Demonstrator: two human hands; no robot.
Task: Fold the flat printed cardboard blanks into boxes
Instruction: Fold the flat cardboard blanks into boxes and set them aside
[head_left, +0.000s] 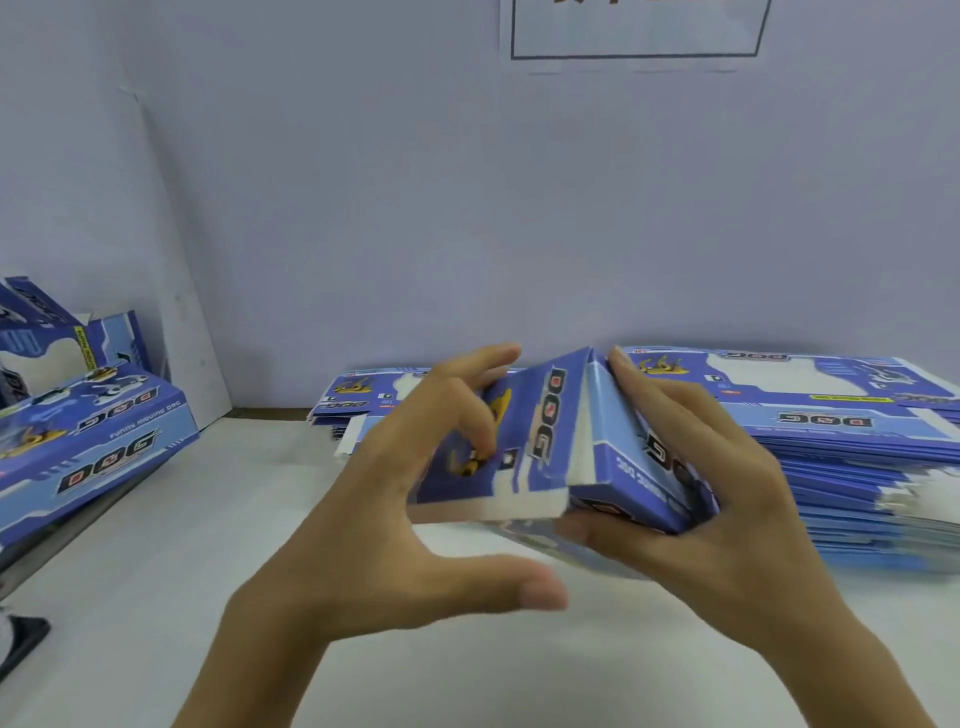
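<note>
Cardboard blank, light and springy, half-folded before the stack: right hand clamps one panel, left hand's curled fingers press the other; hold near creases.

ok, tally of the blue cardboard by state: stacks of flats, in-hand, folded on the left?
Stacks of flat blue printed cardboard blanks: 1
Half-folded blue blank in both hands: 1
Folded blue printed boxes at left, partly cut off: at least 2
Total: at least 4
</note>
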